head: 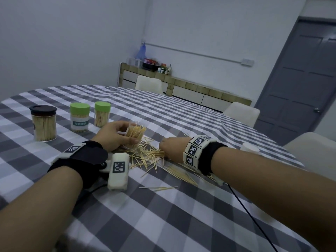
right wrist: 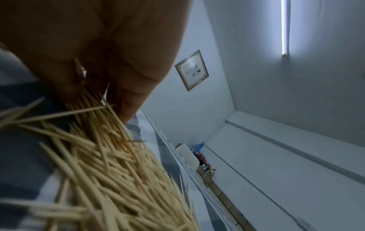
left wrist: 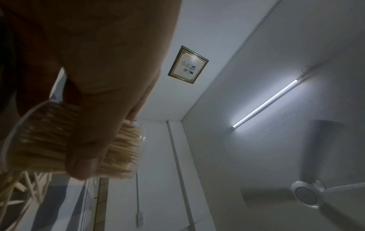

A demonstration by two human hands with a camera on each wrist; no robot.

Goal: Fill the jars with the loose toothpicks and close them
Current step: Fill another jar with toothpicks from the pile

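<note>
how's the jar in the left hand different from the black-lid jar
The held jar has no lid; the black-lid jar is closed. The held jar leans in the left hand over the loose toothpicks; the black-lid jar stands upright, untouched and apart. Both are clear and hold toothpicks.

A round table (head: 181, 206) draped in a grey-and-white checked cloth carries three closed jars of toothpicks at its left: a black-lidded jar (head: 44, 123), a labelled green-lidded jar (head: 79, 117) beside it, and a second green-lidded jar (head: 102, 114) just to its right. An open clear jar (head: 135, 134), partly filled, stands tilted amid a scatter of loose toothpicks (head: 152, 157) near the table's middle, with further toothpicks spread toward the near edge. A small white cap-like object (head: 251, 149) sits at the far right; what it is cannot be told.
</note>
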